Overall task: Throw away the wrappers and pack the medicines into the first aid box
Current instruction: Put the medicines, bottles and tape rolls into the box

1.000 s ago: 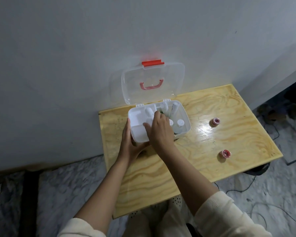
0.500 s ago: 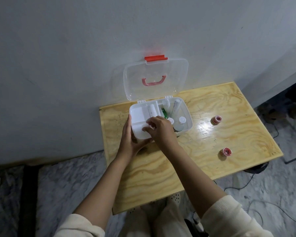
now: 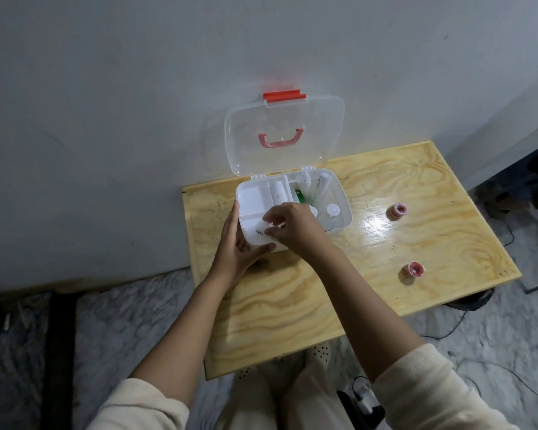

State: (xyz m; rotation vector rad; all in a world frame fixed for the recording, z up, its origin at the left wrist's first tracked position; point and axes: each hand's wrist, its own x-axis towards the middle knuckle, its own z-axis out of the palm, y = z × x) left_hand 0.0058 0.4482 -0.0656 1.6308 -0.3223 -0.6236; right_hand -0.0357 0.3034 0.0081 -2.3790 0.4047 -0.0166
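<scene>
The white first aid box [image 3: 346,198] stands on the wooden table's far left, its clear lid [image 3: 311,125] with red latch leaning against the wall. Inside lie a white tube [image 3: 278,192], a green pack [image 3: 300,196] and white capped bottles [image 3: 332,209]. My left hand [image 3: 233,252] grips the box's front left corner. My right hand [image 3: 295,231] hovers over the front left compartment, fingers pinched on a small white medicine container [image 3: 261,228] with black print. Two pink tape rolls [image 3: 397,210] [image 3: 413,269] sit on the table to the right.
The table [image 3: 292,305] is pushed against a grey wall. Cables and a dark device [image 3: 362,398] lie on the marbled floor at the right and near my knees. A dark opening is at the far right.
My right hand has moved from the box's middle to the front left compartment, carrying the small white container. The left hand has kept its hold on the box.
</scene>
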